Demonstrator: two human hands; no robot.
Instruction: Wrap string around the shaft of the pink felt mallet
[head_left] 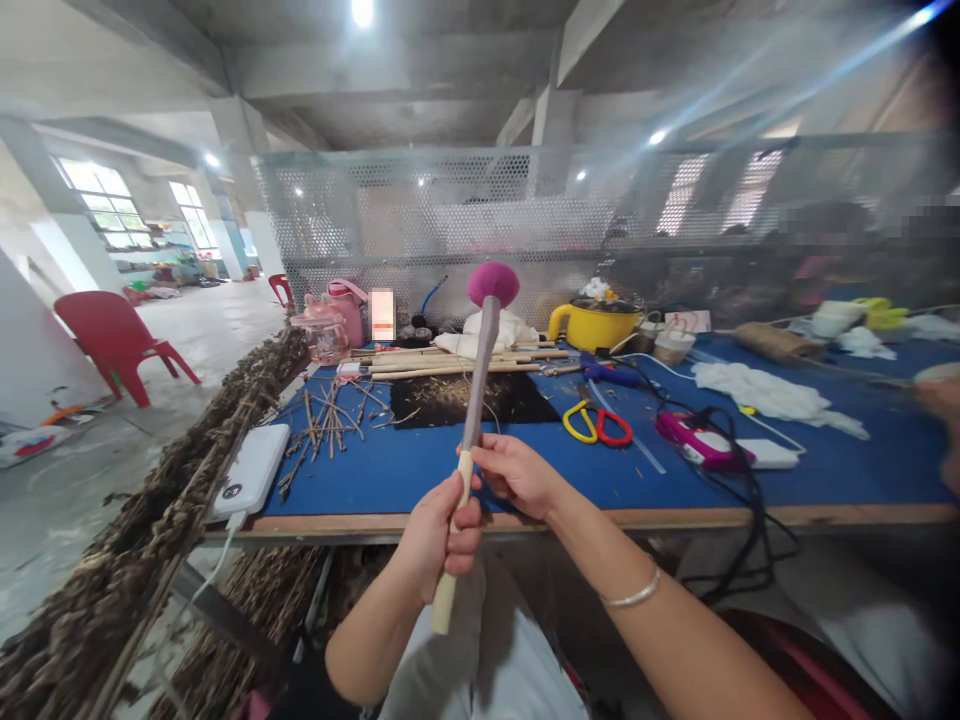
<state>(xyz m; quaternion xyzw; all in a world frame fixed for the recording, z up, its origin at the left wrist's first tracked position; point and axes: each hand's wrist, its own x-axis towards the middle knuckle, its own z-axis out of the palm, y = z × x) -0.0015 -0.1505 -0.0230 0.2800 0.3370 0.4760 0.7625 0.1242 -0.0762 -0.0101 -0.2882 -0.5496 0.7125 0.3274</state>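
A purple-headed stick is held up in front of me, tilted slightly to the right at the top. It has a round purple head, a grey upper shaft and a pale wooden lower end. My left hand is wrapped round the pale wooden part. Higher up, my right hand pinches the stick near where grey meets wood; its fingertips are partly hidden. Behind the stick lies a black mat strewn with wood shavings. Scissors with yellow and red handles rest to its right.
On the blue tabletop are thin twigs, a white power bank, a blue glue gun, a yellow pot and a magenta device with black cables. Bundled dried stalks line the left edge. Behind stands a perforated metal screen.
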